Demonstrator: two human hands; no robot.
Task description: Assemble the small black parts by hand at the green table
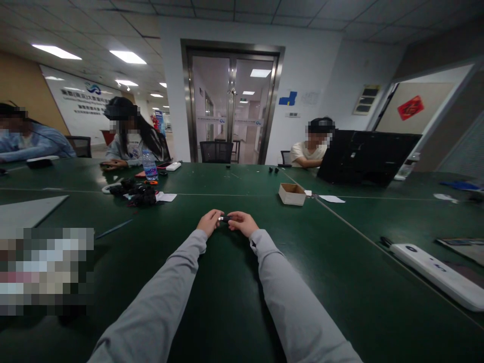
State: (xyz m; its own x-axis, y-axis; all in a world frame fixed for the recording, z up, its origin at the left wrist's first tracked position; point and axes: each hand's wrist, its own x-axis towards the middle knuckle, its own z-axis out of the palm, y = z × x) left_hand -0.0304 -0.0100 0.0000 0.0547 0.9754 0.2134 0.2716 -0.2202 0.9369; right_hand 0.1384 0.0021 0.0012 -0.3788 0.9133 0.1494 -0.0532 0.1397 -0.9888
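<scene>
Stick (226, 219), small & dark w/ silvery end, is btwn L hand (209, 222) and R hand (243, 223), over green table (333, 232); can't tell if it touches down. L hand: fingers drawn together, pinching silvery end. R hand: same, on dark end; exact fingertip contact too small to see. Open box (292, 199) beyond, to the right.

Setting: office, shared-workroom type. Evidence: long dark green table (227, 287) with people seated around it; large black flat monitor (368, 157); black mesh-backed chair (216, 152); metal-framed glass double door (233, 108); grey tiled ceiling (242, 11); white wall sign (81, 103) bearing blue logo, lettering.
</scene>
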